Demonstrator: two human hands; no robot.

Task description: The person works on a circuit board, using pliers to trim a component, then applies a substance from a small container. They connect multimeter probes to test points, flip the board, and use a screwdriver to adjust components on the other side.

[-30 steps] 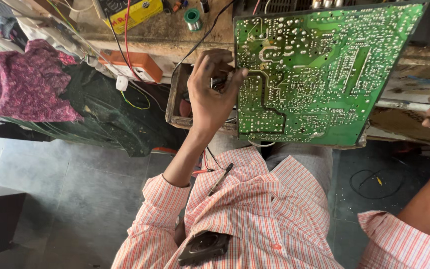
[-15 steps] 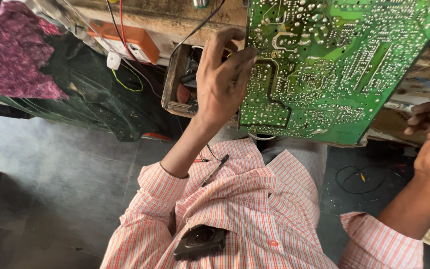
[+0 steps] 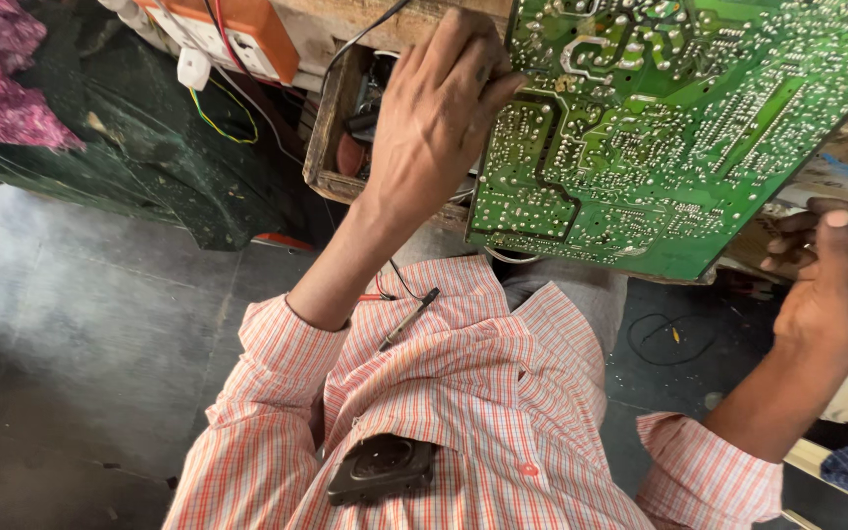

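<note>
The left hand is raised to the left edge of a large green circuit board, with its fingers bent and pressed together against that edge; the fingertips are partly hidden, so I cannot tell if they pinch the board or only touch it. The board is turned with its solder side to the camera, full of small silver points, and it stands tilted over the edge of the wooden surface, above the person's lap. The right hand is at the lower right corner of the board, its fingers curled loosely under the corner; whether it really holds the board is not clear. Just behind the left hand there is a small wooden box with dark parts inside, and a black wire goes up from it. To the left of the box an orange plastic case lies on the surface, with a white plug and a yellow wire hanging below it. Under this, a dark green cloth hangs down, and a pink cloth is at the far left. On the person's striped orange shirt rests a thin probe with a red lead, and a black device sits lower on the chest. The grey floor is below.
</note>
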